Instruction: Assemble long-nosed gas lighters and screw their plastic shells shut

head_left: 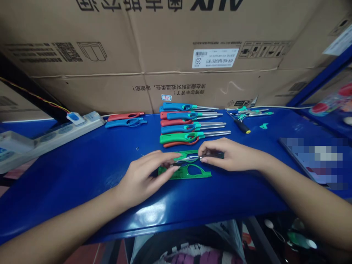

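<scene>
My left hand (pixel 148 170) pinches the dark inner part (pixel 177 163) of a gas lighter between thumb and fingers. Thin white wires (pixel 189 158) run from it across to my right hand (pixel 228 156), whose thumb and forefinger are closed on their small metal-looking end. A dark piece partly shows under my right fingers; its kind is unclear. Just below the hands, a green lighter shell half (pixel 202 173) lies flat on the blue table (pixel 110 201). Another green shell half (pixel 184 152) lies behind the wires, partly covered by my hands.
Several blue, red and green lighters (pixel 176 138) are stacked beyond my hands. Red and blue shells (pixel 125 123) lie left of them. At right are a screwdriver (pixel 242 126), loose lighter innards (pixel 251 113) and a teal piece (pixel 263 126). A power strip (pixel 66 134) stands left; cardboard (pixel 154 47) backs the table.
</scene>
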`<state>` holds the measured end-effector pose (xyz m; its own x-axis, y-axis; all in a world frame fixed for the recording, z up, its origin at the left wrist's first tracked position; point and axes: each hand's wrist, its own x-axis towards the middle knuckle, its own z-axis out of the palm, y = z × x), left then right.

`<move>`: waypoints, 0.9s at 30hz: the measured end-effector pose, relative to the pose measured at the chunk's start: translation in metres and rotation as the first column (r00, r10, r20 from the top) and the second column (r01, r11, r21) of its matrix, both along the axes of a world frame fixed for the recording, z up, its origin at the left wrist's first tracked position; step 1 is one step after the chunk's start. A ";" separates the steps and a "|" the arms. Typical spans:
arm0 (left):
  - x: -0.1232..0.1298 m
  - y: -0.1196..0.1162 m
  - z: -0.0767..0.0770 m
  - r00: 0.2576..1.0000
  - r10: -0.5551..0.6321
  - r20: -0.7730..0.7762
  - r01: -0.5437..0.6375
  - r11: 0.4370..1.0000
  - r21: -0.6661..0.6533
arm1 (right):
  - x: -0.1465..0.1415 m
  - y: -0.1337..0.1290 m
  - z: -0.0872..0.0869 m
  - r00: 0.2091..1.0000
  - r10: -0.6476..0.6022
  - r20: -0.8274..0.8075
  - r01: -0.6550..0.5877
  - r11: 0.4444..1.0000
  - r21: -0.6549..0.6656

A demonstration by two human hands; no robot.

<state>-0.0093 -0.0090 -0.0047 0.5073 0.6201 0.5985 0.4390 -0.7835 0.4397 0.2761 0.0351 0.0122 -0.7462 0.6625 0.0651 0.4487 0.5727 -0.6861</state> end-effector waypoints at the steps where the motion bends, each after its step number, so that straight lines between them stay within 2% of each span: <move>1: 0.000 0.000 0.001 1.000 -0.018 -0.002 0.018 1.000 0.015 | 0.000 0.000 0.001 1.000 0.017 0.019 -0.017 1.000 0.000; 3: 0.000 0.000 0.002 0.999 -0.037 -0.016 0.037 0.999 0.026 | 0.000 -0.001 0.002 0.998 0.044 0.038 -0.044 0.999 -0.007; 8: -0.001 0.005 0.000 0.999 0.025 -0.038 -0.024 1.000 0.012 | 0.004 -0.001 0.002 0.993 0.113 0.020 -0.113 0.993 -0.015; 11: -0.002 0.008 -0.002 0.999 0.020 -0.050 -0.021 1.000 -0.017 | 0.006 -0.001 0.003 0.991 0.133 0.016 -0.132 0.991 -0.021; 18: -0.001 0.009 -0.004 0.997 -0.024 -0.074 0.023 1.000 -0.011 | 0.010 0.002 0.000 0.999 0.044 0.017 -0.045 0.999 0.023; 27: -0.001 0.009 -0.005 0.992 -0.089 -0.089 0.089 0.996 -0.004 | 0.007 -0.001 0.001 0.999 0.054 -0.007 -0.053 0.992 0.119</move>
